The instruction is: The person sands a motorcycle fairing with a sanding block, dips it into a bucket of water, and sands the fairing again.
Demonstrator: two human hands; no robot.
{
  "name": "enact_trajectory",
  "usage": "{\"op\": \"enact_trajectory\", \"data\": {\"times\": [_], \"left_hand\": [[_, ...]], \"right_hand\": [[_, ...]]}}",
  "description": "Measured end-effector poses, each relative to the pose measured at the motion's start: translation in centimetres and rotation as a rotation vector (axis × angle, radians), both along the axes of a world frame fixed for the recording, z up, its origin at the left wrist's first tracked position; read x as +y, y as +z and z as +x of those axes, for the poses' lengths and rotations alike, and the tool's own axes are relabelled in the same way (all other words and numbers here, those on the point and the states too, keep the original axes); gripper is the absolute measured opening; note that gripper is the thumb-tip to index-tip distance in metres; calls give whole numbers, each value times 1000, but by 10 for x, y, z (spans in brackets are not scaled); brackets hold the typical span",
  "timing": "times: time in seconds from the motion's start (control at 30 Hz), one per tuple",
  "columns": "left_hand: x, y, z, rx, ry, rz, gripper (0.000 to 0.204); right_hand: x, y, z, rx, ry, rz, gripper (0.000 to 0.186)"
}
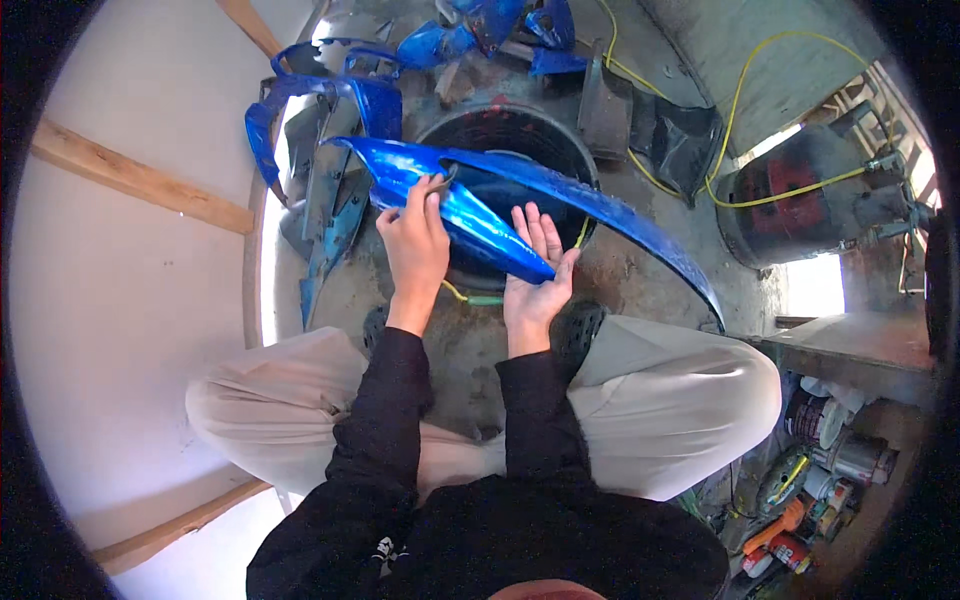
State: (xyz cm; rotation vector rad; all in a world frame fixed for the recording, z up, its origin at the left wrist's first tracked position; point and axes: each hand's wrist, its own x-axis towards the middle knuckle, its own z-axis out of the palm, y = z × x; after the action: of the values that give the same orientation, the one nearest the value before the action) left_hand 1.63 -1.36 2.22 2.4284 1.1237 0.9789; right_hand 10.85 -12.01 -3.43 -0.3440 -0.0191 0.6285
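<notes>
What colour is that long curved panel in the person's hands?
The panel is shiny blue, seen best in the head view.

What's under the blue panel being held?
Below the blue panel is a black tub; its far rim and some dark interior show. The panel, left hand and right hand cover much of the rest, so what lies there cannot be seen.

1. A pale wall (130, 300) fills the left side, crossed by bare wooden beams (140, 180).
2. Bright light shows through a narrow gap (268, 295) along its edge.
3. The floor (625, 275) is grey, stained and worn.
4. A greyish panel (705, 50) stands at the far right.
5. Nearer right, a bright opening (815, 288) glows above a low shelf (855, 342).
</notes>
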Motion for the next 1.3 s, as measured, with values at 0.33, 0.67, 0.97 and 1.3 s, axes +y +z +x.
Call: {"op": "enact_trajectory", "data": {"times": [0.33, 0.67, 0.97, 1.3], "left_hand": [[-50, 9, 16, -67, -160, -37, 27], [-99, 4, 23, -17, -393, 16, 26], [-74, -9, 11, -44, -276, 22, 32], [-6, -9, -1, -3, 13, 86, 27]], "right_hand": [[-10, 2, 2, -54, 23, -6, 75], [-8, -23, 12, -136, -10, -25, 76], [-6, -10, 3, -48, 7, -17, 74], [-1, -3, -5, -42, 24, -13, 74]]}}
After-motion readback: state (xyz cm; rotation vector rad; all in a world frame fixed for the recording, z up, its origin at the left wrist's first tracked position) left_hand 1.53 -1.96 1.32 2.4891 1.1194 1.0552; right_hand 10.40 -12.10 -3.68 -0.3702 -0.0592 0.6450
